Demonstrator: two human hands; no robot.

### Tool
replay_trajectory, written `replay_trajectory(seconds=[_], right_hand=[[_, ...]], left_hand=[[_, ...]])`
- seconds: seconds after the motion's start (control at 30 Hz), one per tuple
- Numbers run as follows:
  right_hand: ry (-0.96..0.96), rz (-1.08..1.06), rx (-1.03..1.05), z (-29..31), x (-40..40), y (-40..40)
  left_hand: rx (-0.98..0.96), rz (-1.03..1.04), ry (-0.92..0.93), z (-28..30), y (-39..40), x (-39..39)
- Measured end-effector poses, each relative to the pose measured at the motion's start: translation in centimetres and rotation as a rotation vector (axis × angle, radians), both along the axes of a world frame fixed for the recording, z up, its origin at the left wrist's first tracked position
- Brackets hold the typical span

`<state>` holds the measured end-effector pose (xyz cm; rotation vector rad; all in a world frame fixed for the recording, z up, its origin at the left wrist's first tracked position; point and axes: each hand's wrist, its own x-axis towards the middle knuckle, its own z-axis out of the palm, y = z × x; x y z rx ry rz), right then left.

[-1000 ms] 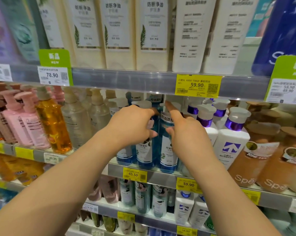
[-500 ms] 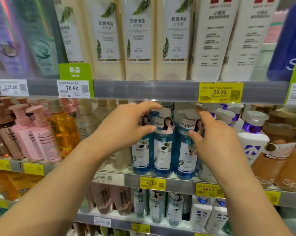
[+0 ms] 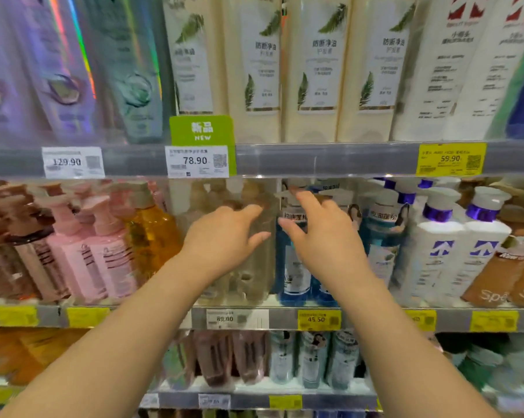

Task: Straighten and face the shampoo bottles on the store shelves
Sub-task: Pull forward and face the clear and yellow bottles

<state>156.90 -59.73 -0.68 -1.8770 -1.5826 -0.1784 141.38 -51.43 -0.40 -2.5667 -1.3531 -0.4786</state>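
My shelf: pink pump bottles [image 3: 104,251], amber bottle [image 3: 152,236], blue bottles [image 3: 294,267], white bottles [image 3: 435,254] with purple collars, cream leaf-printed tubes [image 3: 260,70], yellow price tags [image 3: 450,159].

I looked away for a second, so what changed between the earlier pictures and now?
Both hands let go of the blue shampoo bottles and shifted left: the left hand now reaches the clear greyish bottles, the right hand hovers open. The bottles stayed upright on the shelf.

The grey metal middle shelf [image 3: 375,319] carries pink pump bottles [image 3: 110,254], an amber pump bottle [image 3: 152,236], blue shampoo bottles [image 3: 294,273] and white purple-collared pump bottles [image 3: 441,251].
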Motion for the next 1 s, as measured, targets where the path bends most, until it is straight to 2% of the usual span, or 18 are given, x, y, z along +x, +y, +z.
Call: replay_trajectory(seconds=[0.13,0.3,0.47,0.67,0.8,0.9,1.0], right_hand=[[-0.046,-0.045,-0.111,-0.5,-0.9,1.4],[-0.069,-0.066,-0.127,-0.4,-0.7,1.6],[-0.033,-0.065,-0.119,-0.6,-0.7,1.7],[-0.001,-0.117,-0.013,-1.0,-1.5,1.0],[-0.032,-0.163,0.116,-1.5,-2.3,0.8],[-0.011,-0.141,0.224,-1.6,-3.0,1.0],[0.036,-0.031,0.357,-2.0,-4.1,1.5]], left_hand=[[-0.052,-0.116,0.071,0.1,1.1,0.5],[0.032,-0.135,0.042,0.6,1.0,0.3],[0.008,-0.149,0.043,0.9,0.8,0.1],[-0.007,-0.125,0.089,1.0,1.5,0.5],[-0.119,-0.17,0.069,1.3,1.6,-0.5],[-0.174,-0.256,-0.018,2.1,0.9,-2.9],[0.019,-0.226,-0.338,2.8,1.4,-6.4]])
